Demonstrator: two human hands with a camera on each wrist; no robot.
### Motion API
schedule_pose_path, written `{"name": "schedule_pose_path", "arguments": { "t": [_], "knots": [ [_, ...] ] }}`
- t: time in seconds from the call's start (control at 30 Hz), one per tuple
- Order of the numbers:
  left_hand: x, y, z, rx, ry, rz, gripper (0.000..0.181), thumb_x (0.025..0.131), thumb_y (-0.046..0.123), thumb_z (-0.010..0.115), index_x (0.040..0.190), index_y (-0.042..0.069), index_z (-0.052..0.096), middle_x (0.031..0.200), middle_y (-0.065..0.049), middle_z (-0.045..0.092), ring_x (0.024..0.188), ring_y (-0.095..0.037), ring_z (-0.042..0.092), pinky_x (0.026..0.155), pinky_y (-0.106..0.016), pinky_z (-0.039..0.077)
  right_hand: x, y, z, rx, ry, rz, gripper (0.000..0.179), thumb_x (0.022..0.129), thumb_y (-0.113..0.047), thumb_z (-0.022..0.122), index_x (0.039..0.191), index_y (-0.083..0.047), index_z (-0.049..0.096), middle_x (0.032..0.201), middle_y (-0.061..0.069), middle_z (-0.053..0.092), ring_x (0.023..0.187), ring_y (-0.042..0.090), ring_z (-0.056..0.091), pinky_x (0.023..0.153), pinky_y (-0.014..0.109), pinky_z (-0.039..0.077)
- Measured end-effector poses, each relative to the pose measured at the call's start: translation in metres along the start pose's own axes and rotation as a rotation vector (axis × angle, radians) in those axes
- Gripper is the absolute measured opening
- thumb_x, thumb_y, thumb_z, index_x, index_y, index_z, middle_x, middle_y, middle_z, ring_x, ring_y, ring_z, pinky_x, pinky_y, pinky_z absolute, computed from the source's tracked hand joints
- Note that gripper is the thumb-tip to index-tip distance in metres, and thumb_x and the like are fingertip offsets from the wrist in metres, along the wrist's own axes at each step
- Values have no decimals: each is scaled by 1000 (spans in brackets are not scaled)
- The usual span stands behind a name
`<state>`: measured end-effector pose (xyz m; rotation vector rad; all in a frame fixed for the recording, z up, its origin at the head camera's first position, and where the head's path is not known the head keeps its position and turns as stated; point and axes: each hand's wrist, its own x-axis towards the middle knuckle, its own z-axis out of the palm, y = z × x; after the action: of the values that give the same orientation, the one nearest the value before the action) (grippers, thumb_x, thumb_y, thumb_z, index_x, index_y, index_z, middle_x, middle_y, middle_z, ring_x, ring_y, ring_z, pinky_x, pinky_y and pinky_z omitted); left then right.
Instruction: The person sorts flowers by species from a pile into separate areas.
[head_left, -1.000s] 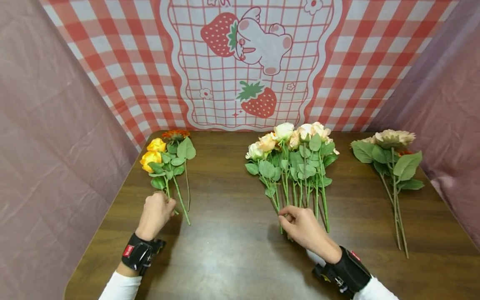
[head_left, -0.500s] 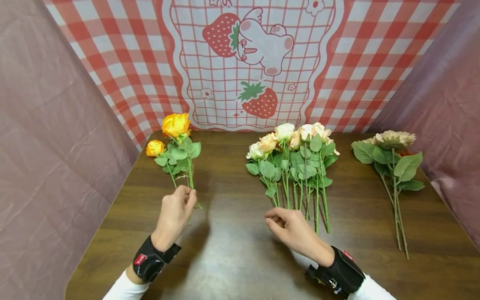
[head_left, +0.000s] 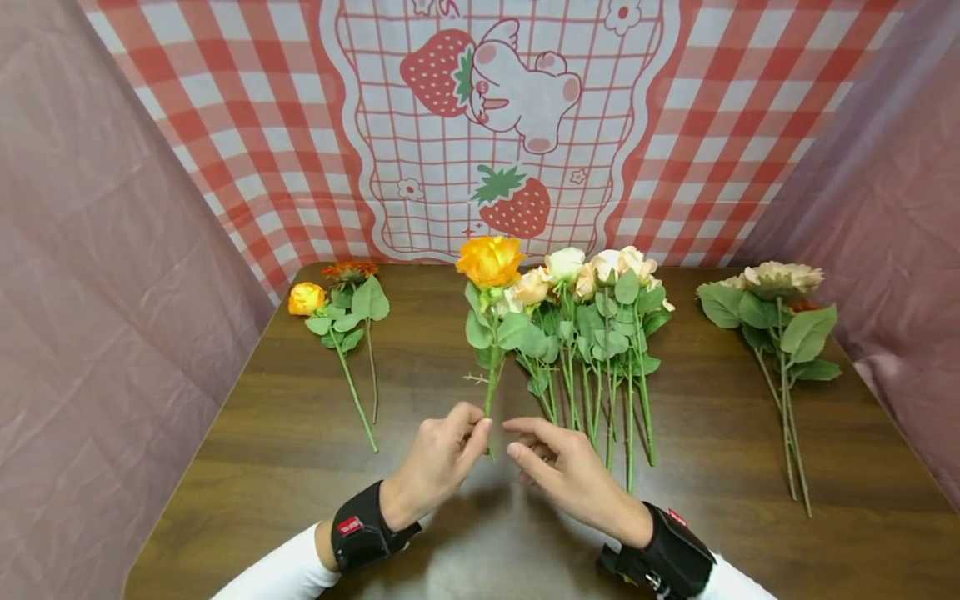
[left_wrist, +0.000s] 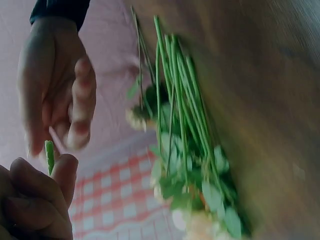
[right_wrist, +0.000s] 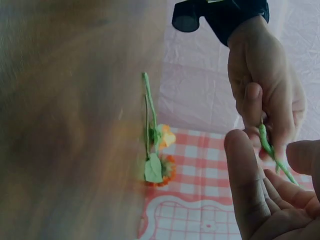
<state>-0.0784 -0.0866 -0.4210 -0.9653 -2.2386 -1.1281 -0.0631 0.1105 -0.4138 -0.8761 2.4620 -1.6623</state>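
In the head view, my left hand (head_left: 435, 458) pinches the stem of a yellow-orange artificial rose (head_left: 491, 262), which stands upright over the middle of the table. The stem's cut end (left_wrist: 49, 152) pokes out past the left fingertips in the left wrist view. My right hand (head_left: 581, 479) is close by, thumb and fingers parted around the lower stem without closing on it. Just beyond, a row of cream and peach roses (head_left: 566, 265) lies with green stems toward me. A smaller yellow rose (head_left: 306, 298) and a rust-orange flower (head_left: 350, 271) lie at the left.
At the right of the brown table (head_left: 247, 500) lie cream flowers (head_left: 783, 279) with long stems pointing toward me. A red-checked cloth (head_left: 712, 125) hangs behind, and pinkish drapes (head_left: 135, 292) close off both sides.
My left hand has picked up the larger yellow rose from the left group and carried it right to the middle. My right hand has shifted left, away from the cream stems, toward it.
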Motion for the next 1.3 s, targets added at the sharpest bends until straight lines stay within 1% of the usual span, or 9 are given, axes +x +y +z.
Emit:
{"name": "schedule_pose_path", "arguments": {
  "t": [0.13, 0.23, 0.4, 0.53, 0.7, 0.83, 0.97, 1.07, 1.3],
  "knots": [
    [0, 4, 15, -43, -48, 42, 7, 88, 0, 54, 87, 7, 51, 58, 2, 56, 49, 4, 41, 40, -8, 35, -3, -13, 0, 50, 31, -4, 26, 89, -1, 55, 115, 3, 54, 79, 12, 66, 55, 16, 59, 46, 30, 52],
    [-1, 6, 22, -46, -85, 35, 5, 89, 4, 55, 88, 7, 53, 62, 2, 59, 53, 5, 45, 43, -9, 39, -6, -14, 1, 94, 65, -11, 23, 89, 2, 54, 112, 6, 55, 77, 17, 65, 52, 22, 58, 42, 32, 51],
    [1, 5, 29, 20, -126, -22, 8, 91, 14, 56, 83, 11, 56, 60, 7, 58, 51, 5, 45, 43, -11, 38, -12, -8, 0, 165, 114, -15, 19, 90, 4, 52, 108, 7, 58, 73, 20, 61, 51, 25, 57, 41, 36, 51],
    [1, 3, 31, 70, -175, -88, 13, 89, 19, 59, 78, 14, 55, 54, 10, 49, 45, 4, 37, 39, -13, 31, -15, -4, -1, 171, 122, 55, 19, 89, 1, 54, 107, 6, 59, 73, 22, 61, 53, 29, 58, 44, 36, 52],
    [-1, 0, 31, -2, -249, -185, 17, 90, 27, 58, 79, 16, 51, 53, 10, 52, 45, 6, 41, 40, -14, 35, -19, 3, -1, 243, 95, 177, 23, 87, 1, 58, 108, 7, 57, 84, 29, 64, 59, 29, 62, 50, 35, 56],
    [-2, -1, 28, -29, -280, -212, 16, 92, 30, 55, 82, 17, 51, 57, 10, 53, 48, 4, 43, 43, -15, 36, -19, 20, 0, 275, 109, 157, 22, 86, 0, 60, 107, 5, 57, 83, 30, 64, 59, 26, 63, 50, 37, 56],
    [-5, -5, 20, 24, -263, -198, 10, 91, 23, 57, 85, 17, 53, 58, 11, 53, 48, 4, 42, 44, -16, 36, -13, 36, -7, 163, 201, 71, 20, 84, -2, 63, 103, 4, 60, 78, 24, 66, 55, 21, 62, 47, 34, 55],
    [-10, -9, 9, 76, -238, -209, 7, 88, 18, 59, 83, 17, 55, 58, 13, 54, 49, 5, 43, 44, -17, 37, -5, 46, -24, 23, 279, 59, 21, 82, -1, 64, 102, 6, 60, 77, 21, 67, 53, 18, 61, 45, 31, 54],
    [-25, -21, -15, 180, -248, -322, 7, 87, 18, 61, 81, 20, 58, 56, 16, 47, 47, 2, 40, 42, -20, 36, 19, 71, -77, -242, 274, 229, 26, 88, -8, 56, 111, 4, 58, 81, 18, 68, 56, 16, 62, 45, 38, 52]
  ]
}}
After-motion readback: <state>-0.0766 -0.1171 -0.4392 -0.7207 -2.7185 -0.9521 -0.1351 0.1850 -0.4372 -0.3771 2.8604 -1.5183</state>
